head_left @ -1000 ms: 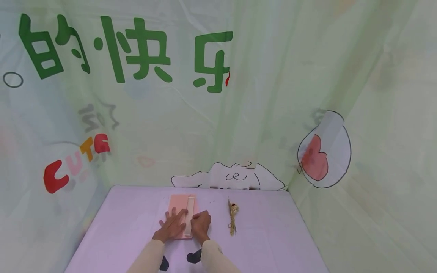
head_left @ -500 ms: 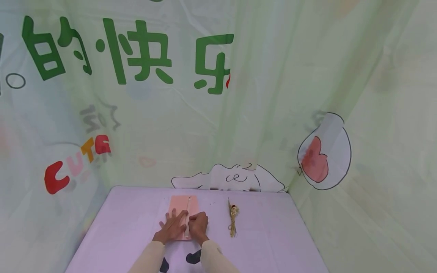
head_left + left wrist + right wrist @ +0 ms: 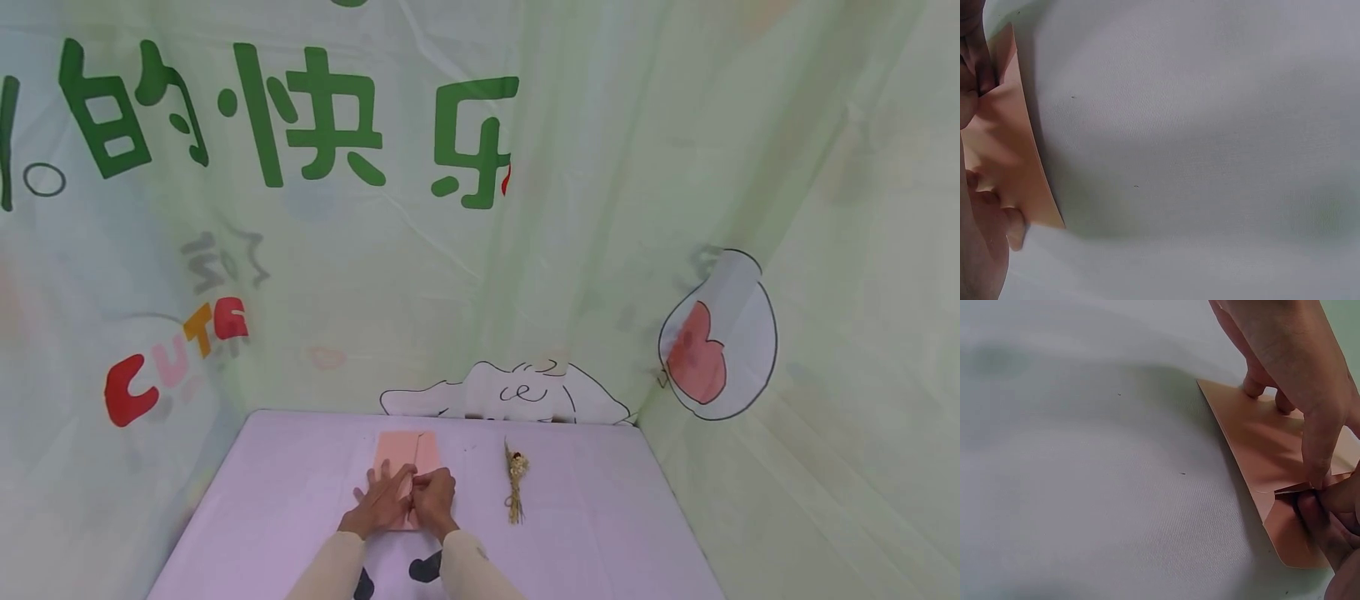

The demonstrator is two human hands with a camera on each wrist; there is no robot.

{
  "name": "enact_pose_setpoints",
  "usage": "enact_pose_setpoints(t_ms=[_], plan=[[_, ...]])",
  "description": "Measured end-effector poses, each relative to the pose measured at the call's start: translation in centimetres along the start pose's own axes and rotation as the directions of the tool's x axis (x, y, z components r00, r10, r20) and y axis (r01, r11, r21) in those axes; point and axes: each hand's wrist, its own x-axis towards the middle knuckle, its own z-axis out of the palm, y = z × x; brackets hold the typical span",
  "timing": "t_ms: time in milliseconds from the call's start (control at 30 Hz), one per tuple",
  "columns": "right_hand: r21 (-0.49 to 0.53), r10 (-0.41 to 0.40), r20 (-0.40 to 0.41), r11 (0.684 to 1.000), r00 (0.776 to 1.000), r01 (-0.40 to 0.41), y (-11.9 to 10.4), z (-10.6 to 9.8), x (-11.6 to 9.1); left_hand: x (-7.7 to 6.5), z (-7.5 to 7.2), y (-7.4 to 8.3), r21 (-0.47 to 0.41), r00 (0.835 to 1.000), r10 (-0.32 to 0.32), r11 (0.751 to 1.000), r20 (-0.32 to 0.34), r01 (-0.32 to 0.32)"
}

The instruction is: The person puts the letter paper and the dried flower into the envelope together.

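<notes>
A pink envelope (image 3: 397, 447) lies on the lilac table, its mouth facing right and a flap (image 3: 1291, 544) spread out beyond it. With fingers splayed, my left hand (image 3: 382, 500) presses the envelope flat. Its thumb reaches the edge of the mouth. My right hand (image 3: 435, 497) has bent fingers, and at least one fingertip (image 3: 1313, 506) is tucked in at the mouth, right beside the left thumb. The pale strip seen earlier is out of sight in the head view. I cannot tell whether the right fingers pinch anything inside.
A small bunch of dried flowers (image 3: 515, 483) lies to the right of the envelope. The purple tabletop (image 3: 600, 517) is backed by printed curtains (image 3: 420, 292) with green characters. Dark printed shapes (image 3: 426, 567) show near the forearms.
The pale strip at the envelope's mouth has narrowed from a broad band to a thin line as the right hand moved left against it. My left hand has stayed on the envelope.
</notes>
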Motion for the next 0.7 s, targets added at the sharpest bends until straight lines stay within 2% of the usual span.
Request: enact_pose_setpoints(t_ms=[67, 100, 300, 333, 433, 567, 700], plan=[[0.018, 0.002, 0.017, 1.0, 1.0, -0.003, -0.7, -0.4, -0.4, -0.3, -0.3, 0.4, 0.009, 1.0, 0.003, 1.0, -0.004, -0.003], [0.034, 0.003, 0.027, 0.999, 1.0, -0.003, -0.3, -0.2, -0.1, -0.2, -0.3, 0.5, 0.015, 1.0, 0.004, 1.0, -0.007, -0.004], [0.002, 0.033, 0.088, 0.999, 0.996, -0.033, -1.1, -0.9, -0.3, 0.3, 0.5, 0.1, 0.031, 1.0, -0.008, 0.999, -0.016, 0.008], [-0.004, 0.041, 0.099, 0.999, 0.994, -0.041, -2.0, -1.5, -0.7, 0.2, 0.4, 0.3, 0.034, 1.0, -0.007, 0.999, -0.012, 0.008], [0.007, 0.009, 0.112, 1.0, 0.994, -0.01, -2.5, -2.1, -1.0, -0.1, 0.2, 0.8, 0.029, 1.0, -0.002, 1.0, -0.003, 0.002], [0.01, -0.067, 0.067, 0.998, 0.996, 0.067, -1.5, -2.0, -0.6, -0.4, -0.3, 1.2, 0.032, 1.0, -0.003, 0.999, 0.015, 0.003], [-0.027, -0.084, -0.002, 0.996, 0.996, 0.084, -0.4, -2.1, 0.3, -0.3, -0.3, 1.1, 0.055, 1.0, -0.018, 0.998, -0.013, 0.019]])
